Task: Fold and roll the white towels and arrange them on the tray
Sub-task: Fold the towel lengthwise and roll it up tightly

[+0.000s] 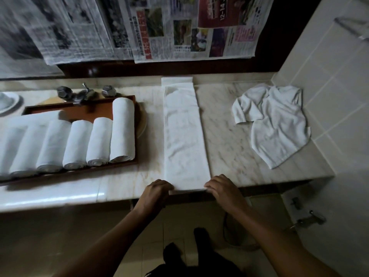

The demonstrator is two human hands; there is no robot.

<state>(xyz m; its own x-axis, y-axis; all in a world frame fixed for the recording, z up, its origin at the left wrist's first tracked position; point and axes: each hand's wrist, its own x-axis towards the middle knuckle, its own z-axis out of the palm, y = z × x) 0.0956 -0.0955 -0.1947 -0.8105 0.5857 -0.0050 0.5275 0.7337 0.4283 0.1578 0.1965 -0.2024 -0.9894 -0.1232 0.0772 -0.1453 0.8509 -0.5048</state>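
Your left hand and right hand sit at the near edge of the countertop, each with fingers curled over one near corner of the folded towel. They appear to be pinching its end, though the thumbs are hidden. The towel lies as a long narrow strip from the near edge to the back wall, where its far end turns up. Toward the left edge, the tray holds a row of rolled towels side by side. A crumpled towel lies near the far right corner, well apart from the strip.
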